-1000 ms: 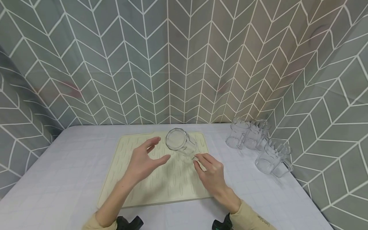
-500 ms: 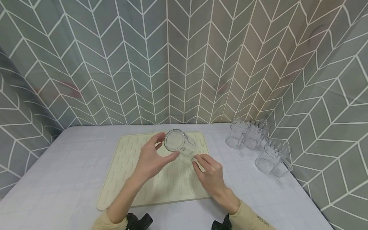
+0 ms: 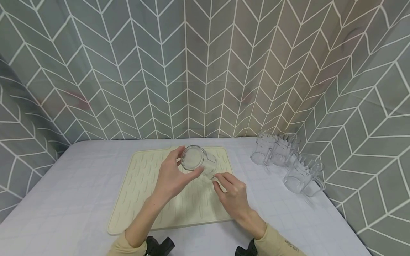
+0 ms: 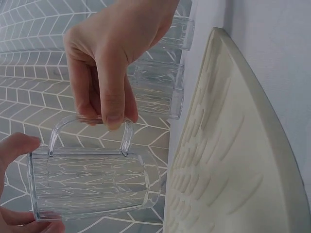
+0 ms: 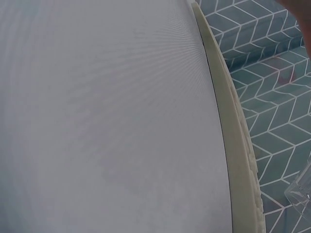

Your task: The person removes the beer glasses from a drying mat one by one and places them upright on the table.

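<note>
A clear glass mug (image 3: 193, 158) hangs over the pale yellow ridged mat (image 3: 174, 213), turned with one round end up toward the head camera. My right hand (image 3: 234, 193) pinches its handle between thumb and fingers; the left wrist view shows this grip on the handle (image 4: 127, 138) closely. At the mug's upper end, my left hand (image 3: 174, 174) curls round it, thumb on one side and fingers on the other. That wrist view has a gap between the mug's lower end and the mat. Only a corner of glass (image 5: 299, 194) enters the right wrist view.
Several more clear glass mugs (image 3: 302, 174) stand at the table's right side, near the patterned curtain (image 3: 368, 142). White cloth (image 3: 73, 185) covers the table round the mat. A curtain (image 3: 198, 71) also closes off the back.
My left hand has moved right, from beside the mug to gripping its upper end. The mug and my right hand have shifted slightly left.
</note>
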Motion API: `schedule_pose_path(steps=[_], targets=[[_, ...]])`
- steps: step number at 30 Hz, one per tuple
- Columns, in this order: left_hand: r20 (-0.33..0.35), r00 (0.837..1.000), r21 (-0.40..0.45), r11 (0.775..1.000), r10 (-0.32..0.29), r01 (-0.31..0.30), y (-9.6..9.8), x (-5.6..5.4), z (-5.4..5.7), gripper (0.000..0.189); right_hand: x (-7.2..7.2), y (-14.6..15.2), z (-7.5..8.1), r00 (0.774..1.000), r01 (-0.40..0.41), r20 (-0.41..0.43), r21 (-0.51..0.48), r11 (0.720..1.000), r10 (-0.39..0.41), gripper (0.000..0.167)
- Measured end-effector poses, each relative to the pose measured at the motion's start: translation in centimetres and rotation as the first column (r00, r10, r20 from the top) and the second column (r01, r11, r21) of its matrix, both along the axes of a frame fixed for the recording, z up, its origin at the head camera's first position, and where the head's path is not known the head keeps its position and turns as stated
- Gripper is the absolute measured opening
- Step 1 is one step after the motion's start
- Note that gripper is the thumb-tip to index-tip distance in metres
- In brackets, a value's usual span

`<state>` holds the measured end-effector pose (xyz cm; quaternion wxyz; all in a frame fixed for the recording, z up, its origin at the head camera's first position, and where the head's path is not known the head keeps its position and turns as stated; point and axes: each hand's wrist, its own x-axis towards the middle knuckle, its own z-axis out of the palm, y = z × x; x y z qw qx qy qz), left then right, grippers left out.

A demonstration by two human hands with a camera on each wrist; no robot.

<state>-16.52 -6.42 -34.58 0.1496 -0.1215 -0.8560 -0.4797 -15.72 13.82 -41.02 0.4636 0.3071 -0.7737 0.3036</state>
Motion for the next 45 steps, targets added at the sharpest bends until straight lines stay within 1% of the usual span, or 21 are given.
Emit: schedule_pose_path(steps=[4, 14, 19, 30, 34, 39, 45], targets=[[-0.007, 1.0, -0.011, 1.0, 0.006, -0.006, 0.04, -0.06, -0.14, 0.087, 0.0, -0.03, 0.04, 1.0, 0.006, 0.002, 0.005, 1.0, -0.006, 0.026], [-0.049, 0.999, -0.033, 0.999, 0.02, -0.022, 0.04, -0.05, -0.22, 0.081, -0.09, -0.02, 0.04, 1.0, -0.004, -0.008, 0.0, 1.0, 0.004, 0.025], [-0.054, 0.998, -0.036, 0.999, 0.02, -0.022, 0.02, -0.09, -0.33, 0.08, -0.06, 0.02, 0.0, 1.0, -0.007, 0.0, 0.001, 1.0, 0.007, 0.026], [-0.054, 0.998, -0.05, 0.998, 0.029, -0.031, -0.19, 0.05, -0.32, 0.078, -0.1, 0.06, -0.03, 1.0, -0.002, -0.001, 0.012, 1.0, 0.002, 0.025], [-0.04, 0.998, -0.057, 0.997, 0.04, -0.042, -0.21, 0.03, -0.34, 0.077, -0.21, 0.18, -0.08, 1.0, 0.008, 0.0, 0.01, 1.0, -0.008, 0.025], [-0.024, 0.998, -0.061, 0.996, 0.056, -0.057, -0.24, -0.03, -0.41, 0.078, -0.22, 0.21, -0.05, 1.0, 0.01, 0.003, 0.009, 1.0, -0.01, 0.025], [-0.022, 0.998, -0.05, 0.997, 0.053, -0.054, -0.19, -0.04, -0.59, 0.082, -0.32, 0.23, -0.11, 1.0, 0.022, -0.002, 0.012, 1.0, -0.022, 0.025]])
